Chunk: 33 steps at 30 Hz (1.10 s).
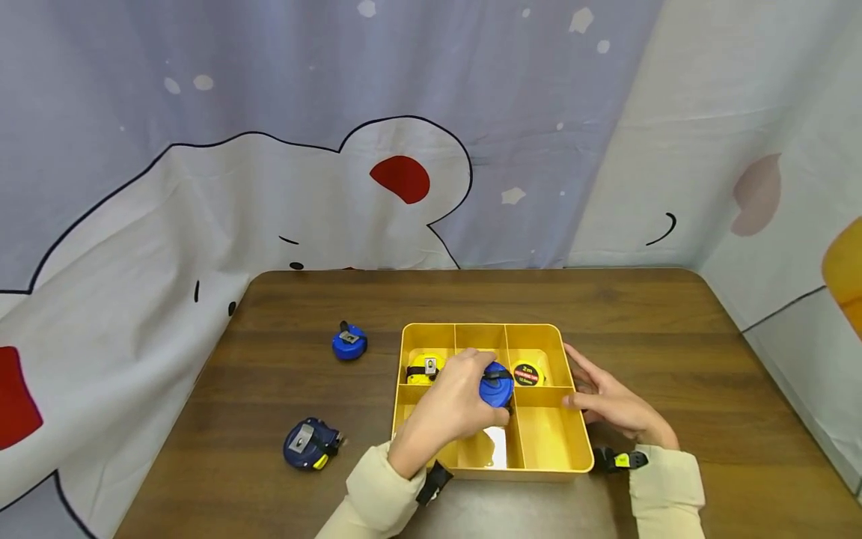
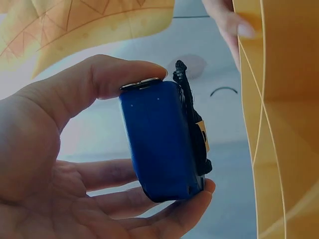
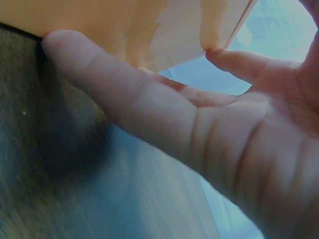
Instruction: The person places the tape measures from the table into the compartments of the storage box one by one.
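- Above the yellow tray [image 1: 554,430], near its middle: blue tape measure [image 1: 497,388], black strap attached, apart from the tray in the left-wrist view.
- Left hand [image 1: 447,400] grips this tape, thumb on one edge, curled fingers supporting the opposite edge.
- Right hand [image 1: 614,400] at the tray's right side; fingers spread, mostly straight, tips touching the wall.
- Back-left compartment: yellow-and-black tape [image 1: 419,362] with a metal clip.
- Back-right compartment: round yellow tape [image 1: 528,374], dark label marked "2m".
- Left of the tray, on the brown wooden table [image 1: 640,299]: small blue tape [image 1: 349,344] toward the back; dark navy tape [image 1: 306,443] with a yellow part, nearer the front.
- Behind the table: patterned cloth [image 1: 539,150].
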Tool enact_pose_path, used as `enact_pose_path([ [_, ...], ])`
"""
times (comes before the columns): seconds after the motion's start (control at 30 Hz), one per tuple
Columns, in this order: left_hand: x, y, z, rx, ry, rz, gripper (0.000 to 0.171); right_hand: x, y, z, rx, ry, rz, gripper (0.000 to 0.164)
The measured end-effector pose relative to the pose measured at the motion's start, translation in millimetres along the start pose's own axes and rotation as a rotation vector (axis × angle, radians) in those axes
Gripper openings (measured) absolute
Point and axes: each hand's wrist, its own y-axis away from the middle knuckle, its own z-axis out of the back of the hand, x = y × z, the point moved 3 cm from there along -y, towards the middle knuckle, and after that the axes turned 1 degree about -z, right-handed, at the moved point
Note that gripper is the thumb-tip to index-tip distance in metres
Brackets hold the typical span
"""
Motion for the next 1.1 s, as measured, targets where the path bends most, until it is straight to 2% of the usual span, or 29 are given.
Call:
enact_pose_path([
  [0.3, -19.9, -21.1, -25.7, 0.026, -0.051, -0.027, 0.061, -1, 0, -1, 0.031, -0.002, 0.025, 0.088],
  [0.5, -33.1, -22.5, -45.8, 0.051, -0.099, -0.058, 0.054, -2, 1, 1, 0.009, 0.015, 0.015, 0.088],
  [0.67, -39.9, -19.7, -59.4, 0.022, -0.155, -0.065, 0.050, -1, 1, 2, 0.014, 0.021, 0.025, 0.088],
  [0.77, -41.5, -19.0, -69.8, -0.001, -0.206, -0.033, 0.050, -1, 0, 3, 0.030, 0.013, 0.043, 0.087],
  [0.93, -43.4, -18.4, -86.8, -0.024, -0.277, 0.065, 0.054, -2, -1, 2, 0.037, 0.003, 0.051, 0.087],
  [1.1, -45.2, -17.5, -101.9, -0.017, -0.327, 0.071, 0.052, -3, -1, 2, 0.038, 0.006, 0.052, 0.087],
])
